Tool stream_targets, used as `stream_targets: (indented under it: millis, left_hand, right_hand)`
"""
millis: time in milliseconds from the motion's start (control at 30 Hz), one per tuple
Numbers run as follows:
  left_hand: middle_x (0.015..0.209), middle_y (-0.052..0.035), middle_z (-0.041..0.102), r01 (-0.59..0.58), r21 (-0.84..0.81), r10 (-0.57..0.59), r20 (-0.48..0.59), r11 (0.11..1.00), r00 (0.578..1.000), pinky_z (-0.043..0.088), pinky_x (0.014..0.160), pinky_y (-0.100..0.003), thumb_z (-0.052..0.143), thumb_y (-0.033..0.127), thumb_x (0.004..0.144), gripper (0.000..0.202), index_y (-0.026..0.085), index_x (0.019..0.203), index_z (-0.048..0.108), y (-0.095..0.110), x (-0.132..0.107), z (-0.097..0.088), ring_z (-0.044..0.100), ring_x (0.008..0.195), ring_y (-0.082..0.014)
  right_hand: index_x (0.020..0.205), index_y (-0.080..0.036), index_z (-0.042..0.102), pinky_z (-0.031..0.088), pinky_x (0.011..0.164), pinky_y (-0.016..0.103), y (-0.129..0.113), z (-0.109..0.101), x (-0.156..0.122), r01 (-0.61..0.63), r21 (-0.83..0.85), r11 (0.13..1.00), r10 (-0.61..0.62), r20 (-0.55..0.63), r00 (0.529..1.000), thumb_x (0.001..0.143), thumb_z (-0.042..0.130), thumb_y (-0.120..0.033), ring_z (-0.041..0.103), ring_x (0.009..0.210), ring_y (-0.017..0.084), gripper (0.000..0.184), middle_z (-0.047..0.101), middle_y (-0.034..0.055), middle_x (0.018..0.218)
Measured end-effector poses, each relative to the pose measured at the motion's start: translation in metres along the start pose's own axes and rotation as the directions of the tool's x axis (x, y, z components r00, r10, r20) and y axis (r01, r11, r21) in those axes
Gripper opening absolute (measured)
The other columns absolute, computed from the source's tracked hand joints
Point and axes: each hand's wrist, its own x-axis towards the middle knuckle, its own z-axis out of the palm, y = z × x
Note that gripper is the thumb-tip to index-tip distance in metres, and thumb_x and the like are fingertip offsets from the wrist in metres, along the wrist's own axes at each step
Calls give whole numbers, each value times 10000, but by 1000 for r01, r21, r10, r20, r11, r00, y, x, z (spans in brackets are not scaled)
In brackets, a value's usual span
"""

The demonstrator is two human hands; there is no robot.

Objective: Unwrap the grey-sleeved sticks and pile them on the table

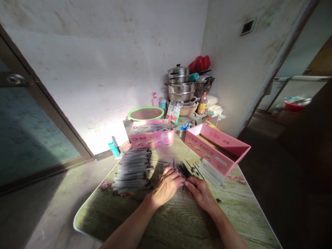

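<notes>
My left hand and my right hand meet at the middle of the table, fingertips pinched together on a thin dark stick. A loose pile of dark sticks lies just beyond my fingers. To the left sits a long row of clear packets with dark sticks inside. A smaller pile of clear empty sleeves lies to the right of the hands.
Two pink boxes stand beyond the hands: one filled with packets, one empty and tilted. Behind them are a green basin, stacked metal pots, bottles and a red bag. A glass door is at left, a doorway at right.
</notes>
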Motion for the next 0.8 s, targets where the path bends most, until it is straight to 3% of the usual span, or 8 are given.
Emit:
stream_targets:
  millis: [100,200,333,433,600,800]
  left_hand:
    - [1005,-47,700,92,-123,-95,-20,988,995,405,1007,-413,526,260,965,207,242,1081,697,-7,-2,-2,611,993,-210]
    - [1038,-60,698,243,-289,-274,-73,926,959,463,937,-370,612,243,897,194,235,1071,697,-20,-6,-4,620,1024,-220]
    - [943,-54,713,367,-519,-459,-56,772,886,505,785,-294,639,214,828,152,183,957,714,-38,-10,-4,658,864,-188]
    - [725,-19,691,426,-645,-548,13,635,836,469,619,-238,640,236,802,168,149,924,716,-43,-11,-1,618,639,-138]
    - [497,30,575,449,-753,-622,68,481,780,405,477,-208,639,332,794,208,133,797,698,-43,-10,1,520,448,-102]
    - [423,33,525,500,-739,-645,116,452,755,312,391,-184,629,431,816,368,154,578,589,-44,-13,0,448,371,-76]
  right_hand:
    - [685,-192,592,366,551,252,4,-2,1,-73,103,992,75,-11,997,928,520,-507,470,538,125,404,543,-25,550]
    - [673,-197,567,301,451,239,10,-6,1,-171,229,958,179,-17,984,888,543,-568,404,432,97,430,531,-38,512]
    - [682,-192,552,283,417,226,21,-11,2,-176,367,914,198,-23,980,857,584,-585,405,393,78,432,566,-39,531]
    - [734,-179,579,279,411,220,26,-12,2,-174,421,890,198,-14,980,861,588,-585,412,386,73,425,582,-38,540]
    - [755,-171,599,286,402,211,25,-9,2,-198,429,881,208,23,978,836,596,-627,446,377,76,463,596,-35,527]
    - [750,-166,614,275,351,193,22,-8,2,-233,442,867,244,32,969,746,693,-622,488,366,85,463,618,-23,521]
